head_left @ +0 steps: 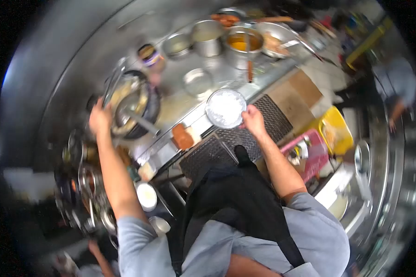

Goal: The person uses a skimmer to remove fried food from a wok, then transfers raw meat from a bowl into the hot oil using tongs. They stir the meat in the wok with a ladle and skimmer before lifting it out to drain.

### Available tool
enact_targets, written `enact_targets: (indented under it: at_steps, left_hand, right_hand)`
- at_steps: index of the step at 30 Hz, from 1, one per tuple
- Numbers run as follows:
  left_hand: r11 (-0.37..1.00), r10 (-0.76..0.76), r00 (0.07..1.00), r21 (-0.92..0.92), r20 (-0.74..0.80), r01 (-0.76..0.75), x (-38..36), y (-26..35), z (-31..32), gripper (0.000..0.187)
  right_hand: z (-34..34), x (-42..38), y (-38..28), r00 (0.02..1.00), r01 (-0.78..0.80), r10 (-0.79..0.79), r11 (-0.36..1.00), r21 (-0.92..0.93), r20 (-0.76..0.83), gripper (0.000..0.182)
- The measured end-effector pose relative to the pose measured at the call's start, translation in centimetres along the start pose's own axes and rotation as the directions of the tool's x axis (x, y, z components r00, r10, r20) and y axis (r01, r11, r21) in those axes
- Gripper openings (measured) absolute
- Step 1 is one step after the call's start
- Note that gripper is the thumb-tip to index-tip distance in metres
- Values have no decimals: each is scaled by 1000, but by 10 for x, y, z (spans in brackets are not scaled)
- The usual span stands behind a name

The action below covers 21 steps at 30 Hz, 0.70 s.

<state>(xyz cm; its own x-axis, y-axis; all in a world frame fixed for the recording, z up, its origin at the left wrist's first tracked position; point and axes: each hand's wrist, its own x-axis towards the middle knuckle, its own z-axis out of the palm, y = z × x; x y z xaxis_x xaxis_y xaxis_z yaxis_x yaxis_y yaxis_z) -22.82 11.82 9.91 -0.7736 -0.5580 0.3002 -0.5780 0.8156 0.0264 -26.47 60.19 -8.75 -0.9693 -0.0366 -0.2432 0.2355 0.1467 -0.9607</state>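
My right hand (254,122) is closed on the rim of a round metal bowl (225,109) filled with something white. On the left, my left hand (100,119) is closed around the lower end of long metal tongs (114,82), beside a dark wok (152,108). Motion blur softens the tongs' outline. Pale food lies inside the wok, and a ladle (143,122) rests in it with its handle pointing toward me. Between the wok and the bowl, a clear round container (198,82) stands on the steel counter.
Several metal pots, one a pot of orange liquid (243,42), line the back of the counter. A jar (149,54) stands behind the wok. At right are a pink crate (309,159) and a yellow bin (339,131). Another person (397,81) stands farther right; perforated mats (270,117) cover the floor.
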Motion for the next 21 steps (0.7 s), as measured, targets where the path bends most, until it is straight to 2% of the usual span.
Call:
enact_targets:
  at_steps: [2, 3, 4, 5, 6, 7, 8, 9, 11, 12, 13, 14, 15, 16, 17, 18, 19, 20, 21]
  left_hand:
    - [988, 109, 976, -90, -189, -128, -30, 6, 9, 47]
    - [948, 174, 968, -235, -179, -214, -51, 15, 3, 46]
    - [931, 190, 968, -283, -165, -231, -74, 31, -4, 45]
    - [915, 240, 947, -275, -215, -294, -91, 34, 8, 47]
    - [833, 279, 949, -455, -146, -315, -115, 51, -1, 49]
    - [779, 328, 933, -516, -148, -356, -132, 59, 4, 49]
    - [727, 359, 922, -577, -144, -374, -150, 68, 14, 49]
    - [706, 377, 926, -642, -18, -300, -174, 86, 0, 51]
    - [559, 445, 895, -784, 10, -270, -199, 96, 32, 54]
    - [539, 493, 865, -813, 90, -222, -213, 105, 29, 55]
    - [526, 533, 830, -833, 167, -170, -225, 113, 24, 55]
    - [500, 599, 779, -846, 184, -184, -232, 116, 28, 57]
    - [544, 614, 763, -809, 201, -225, -245, 125, 15, 59]
    - [532, 635, 741, -819, 219, -214, -247, 128, 22, 59]
    - [527, 642, 728, -827, 239, -194, -253, 128, 33, 60]
    - [526, 646, 697, -843, 310, -112, -259, 132, 38, 59]
    - [534, 627, 680, -845, 380, -21, -262, 134, 43, 58]
    - [410, 661, 705, -911, 257, -52, -267, 133, 64, 57]
    - [465, 676, 691, -875, 256, -131, -273, 143, 42, 57]
  right_hand:
    - [-23, -42, 16, 992, -79, 90, 989, 123, -83, 10]
    - [-34, -61, 28, 984, -96, 121, 978, 183, -132, 8]
    - [-46, -78, 41, 969, -132, 173, 966, 224, -174, 8]
    - [-60, -96, 55, 948, -161, 226, 949, 272, -226, 7]
    - [-74, -117, 68, 923, -140, 231, 947, 290, -308, 6]
    - [-88, -142, 69, 883, -143, 265, 938, 314, -388, 7]
    - [-103, -162, 81, 817, -107, 306, 914, 392, -489, 6]
    - [-118, -179, 94, 750, -64, 347, 886, 460, -563, 5]
    - [-153, -216, 111, 563, 3, 358, 900, 435, -745, 5]
    - [-167, -241, 104, 444, 54, 366, 900, 432, -818, 5]
    - [-184, -263, 121, 342, 135, 371, 890, 436, -863, 6]
    - [-200, -285, 140, 262, 179, 333, 906, 384, -906, 8]
    - [-216, -306, 152, 148, 264, 384, 873, 410, -912, 9]
    - [-229, -330, 162, 50, 250, 373, 894, 373, -927, 9]
    - [-242, -353, 166, -96, 186, 402, 906, 380, -911, 8]
    - [-285, -382, 224, -159, 86, 318, 948, 308, -935, 13]
    - [-314, -432, 293, -156, -47, 277, 957, 288, -948, 19]
    - [-352, -468, 356, -123, -208, 237, 943, 259, -964, 24]
    - [-397, -499, 418, -53, -411, 212, 886, 215, -976, 30]
